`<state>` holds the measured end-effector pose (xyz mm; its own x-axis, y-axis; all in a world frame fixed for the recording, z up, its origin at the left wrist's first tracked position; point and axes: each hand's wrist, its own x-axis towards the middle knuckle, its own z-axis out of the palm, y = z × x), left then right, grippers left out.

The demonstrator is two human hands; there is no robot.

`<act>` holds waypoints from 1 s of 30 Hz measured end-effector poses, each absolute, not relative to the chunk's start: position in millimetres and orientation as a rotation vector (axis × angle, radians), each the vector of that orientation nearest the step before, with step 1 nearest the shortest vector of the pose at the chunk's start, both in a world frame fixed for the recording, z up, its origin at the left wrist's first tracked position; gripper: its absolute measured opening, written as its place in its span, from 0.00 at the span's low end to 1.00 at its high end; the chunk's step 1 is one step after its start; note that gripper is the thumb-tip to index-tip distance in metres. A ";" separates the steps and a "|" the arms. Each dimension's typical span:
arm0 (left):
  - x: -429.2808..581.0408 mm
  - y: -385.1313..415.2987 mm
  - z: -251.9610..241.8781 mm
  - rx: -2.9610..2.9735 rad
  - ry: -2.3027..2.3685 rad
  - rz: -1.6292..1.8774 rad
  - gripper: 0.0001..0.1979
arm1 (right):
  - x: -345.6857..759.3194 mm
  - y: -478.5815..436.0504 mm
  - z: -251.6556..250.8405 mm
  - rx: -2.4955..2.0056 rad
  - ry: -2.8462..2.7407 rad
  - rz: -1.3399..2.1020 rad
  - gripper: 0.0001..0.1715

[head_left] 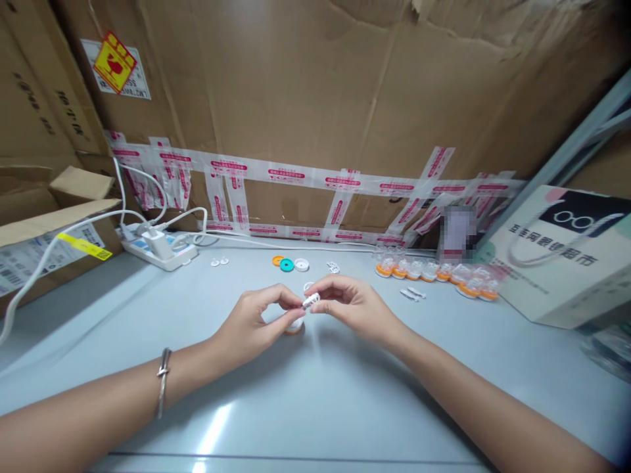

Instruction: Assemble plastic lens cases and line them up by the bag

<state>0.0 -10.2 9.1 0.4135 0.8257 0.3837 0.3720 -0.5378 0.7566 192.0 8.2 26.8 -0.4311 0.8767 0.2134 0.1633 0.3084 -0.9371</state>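
White part (pixel 311 301) pinched by left hand (pixel 249 325), right hand (pixel 355 305)

small white piece (pixel 311 301), tilted, held just above a round white-and-orange cap (pixel 294 327) lying on the grey table (pixel 315 407)

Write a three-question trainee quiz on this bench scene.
1. True or false: the left hand and the right hand both pinch the small white part.
2. Which wrist wears the bracelet? A: left. B: right.
3. Fill in: between the orange ring and the white ring lies a ____ ring.
Key: 1 true; 2 A; 3 teal ring.
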 end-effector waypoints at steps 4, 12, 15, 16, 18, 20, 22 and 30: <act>-5.5 -2.8 10.7 2.134 1.028 0.970 0.09 | 191.8 14.2 19.7 -0.973 -1.668 1.248 0.09; -13.1 10.4 -0.2 2.354 1.118 0.594 0.15 | 189.3 12.5 10.0 -1.089 -1.835 1.005 0.08; -8.5 10.3 -3.7 2.345 1.103 0.613 0.10 | 184.5 10.8 6.0 -1.066 -1.856 1.031 0.06; -7.3 10.5 -4.6 2.340 1.094 0.624 0.10 | 183.5 10.9 5.0 -1.053 -1.871 1.016 0.05; -5.6 11.5 -5.9 2.329 1.083 0.652 0.10 | 182.6 11.7 3.8 -1.042 -1.902 0.962 0.05; -4.9 12.6 -6.9 2.319 1.079 0.664 0.10 | 182.6 12.6 3.6 -1.041 -1.944 0.898 0.05; -4.9 13.3 -7.7 2.309 1.073 0.665 0.10 | 182.8 13.0 4.0 -1.035 -1.990 0.849 0.05; -5.0 14.7 -11.4 2.298 1.085 0.675 0.11 | 181.6 10.7 6.8 -0.972 -2.139 0.713 0.05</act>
<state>-5.0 14.7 -11.4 0.5582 0.8007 0.2174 0.5489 -0.5528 0.6270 181.6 10.7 6.8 -0.4958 0.7956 0.3480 0.4276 0.5725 -0.6995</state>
